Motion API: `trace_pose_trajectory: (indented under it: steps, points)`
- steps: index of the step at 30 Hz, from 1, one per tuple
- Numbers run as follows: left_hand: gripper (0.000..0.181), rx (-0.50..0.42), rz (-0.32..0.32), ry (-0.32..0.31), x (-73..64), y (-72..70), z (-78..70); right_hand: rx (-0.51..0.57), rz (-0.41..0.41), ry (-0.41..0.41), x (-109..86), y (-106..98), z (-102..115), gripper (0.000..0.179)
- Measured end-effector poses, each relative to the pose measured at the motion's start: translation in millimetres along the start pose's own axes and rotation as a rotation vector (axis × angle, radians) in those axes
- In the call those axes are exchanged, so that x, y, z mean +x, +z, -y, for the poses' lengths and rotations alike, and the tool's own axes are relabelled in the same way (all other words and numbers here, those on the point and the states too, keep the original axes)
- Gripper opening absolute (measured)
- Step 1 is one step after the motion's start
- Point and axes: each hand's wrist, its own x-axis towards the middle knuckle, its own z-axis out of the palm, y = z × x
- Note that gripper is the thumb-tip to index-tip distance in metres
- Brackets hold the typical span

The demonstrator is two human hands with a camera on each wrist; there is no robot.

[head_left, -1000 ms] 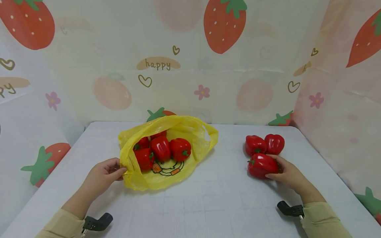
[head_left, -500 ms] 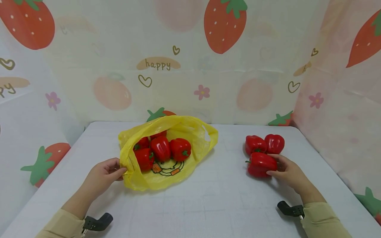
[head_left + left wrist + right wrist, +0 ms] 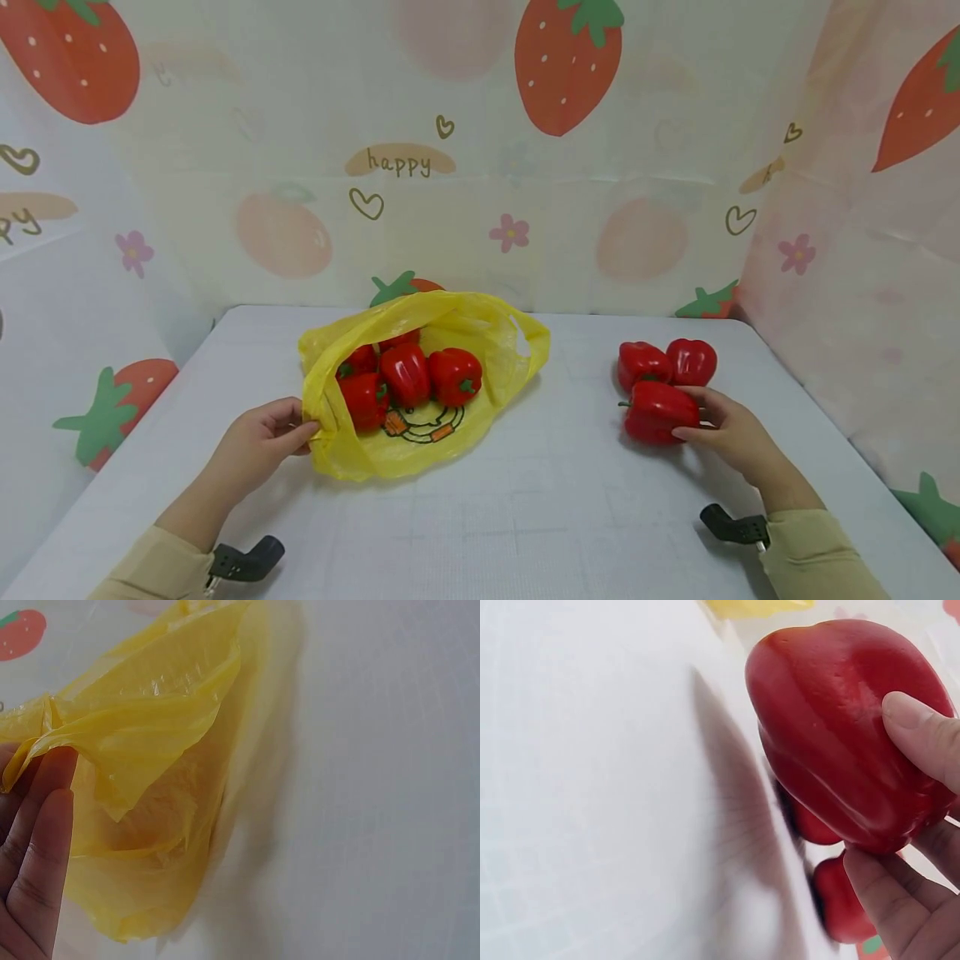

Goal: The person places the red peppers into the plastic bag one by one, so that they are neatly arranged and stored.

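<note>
In the head view a yellow plastic bag [image 3: 498,379] lies on its side with its mouth wide open, left of the middle. Several red bell peppers [image 3: 405,375] are inside it. My left hand [image 3: 258,442] pinches the rim at the bag's left side; the left wrist view shows the thin film [image 3: 142,742] between thumb and fingers. Over on the right, my right hand [image 3: 731,433] grips a red bell pepper [image 3: 660,412], its stem pointing left. The right wrist view has this pepper [image 3: 840,727] held slightly above the table, thumb on one side and fingers on the other.
Two more red bell peppers, one at the left [image 3: 643,365] and one at the right [image 3: 692,363], sit just behind the held one. The white table [image 3: 510,533] ends at a strawberry-print cloth backdrop [image 3: 465,208]. Black devices [image 3: 247,559] are strapped at both wrists.
The bell pepper in my right hand has come up a little from the table and shifted slightly left. My left hand and the bag have stayed in place.
</note>
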Motion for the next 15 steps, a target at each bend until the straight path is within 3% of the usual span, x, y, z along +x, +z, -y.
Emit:
trace_pose_trajectory:
  steps: [8,15]
  points:
    - [0.033,0.001,0.006,-0.001,0.4,-0.2,-2.0,0.009,0.002,0.010,3.6,-4,12,0.082]
    - [0.032,0.004,0.007,0.004,1.0,0.4,-2.8,0.032,-0.008,-0.024,9.2,1,29,0.076]
